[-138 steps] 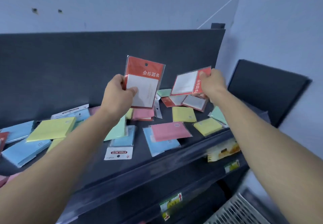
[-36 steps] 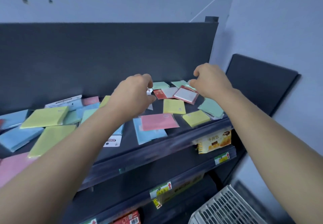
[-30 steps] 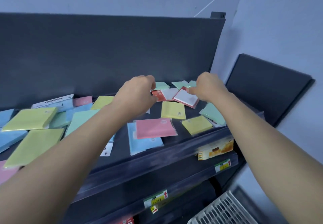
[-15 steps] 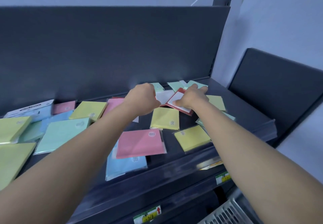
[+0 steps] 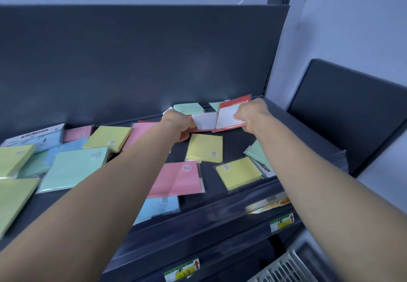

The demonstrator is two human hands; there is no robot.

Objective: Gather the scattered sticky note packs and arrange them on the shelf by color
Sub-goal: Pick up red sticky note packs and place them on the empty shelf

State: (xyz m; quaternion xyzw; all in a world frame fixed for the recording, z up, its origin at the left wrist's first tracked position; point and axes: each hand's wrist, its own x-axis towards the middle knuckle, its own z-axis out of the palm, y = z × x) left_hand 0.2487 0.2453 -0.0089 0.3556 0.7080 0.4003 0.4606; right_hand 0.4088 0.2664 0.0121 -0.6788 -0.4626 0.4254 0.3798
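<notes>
The left hand [image 5: 177,125] grips a red-edged pack [image 5: 206,122] and the right hand [image 5: 251,114] a second red-edged pack [image 5: 228,116], both now lifted off the shelf [image 5: 288,129] below them, side by side.

1. Flat red pack [image 5: 203,122], white-faced, frame centre, in the left hand [image 5: 176,125].
2. Tilted red pack [image 5: 228,117] beside it, touching, in the right hand [image 5: 251,114].
3. Pastel packs [image 5: 176,178] lie scattered across the dark shelf [image 5: 233,147].

Single wide-angle head camera, looking forward and down, close over shelf [image 5: 312,136].
</notes>
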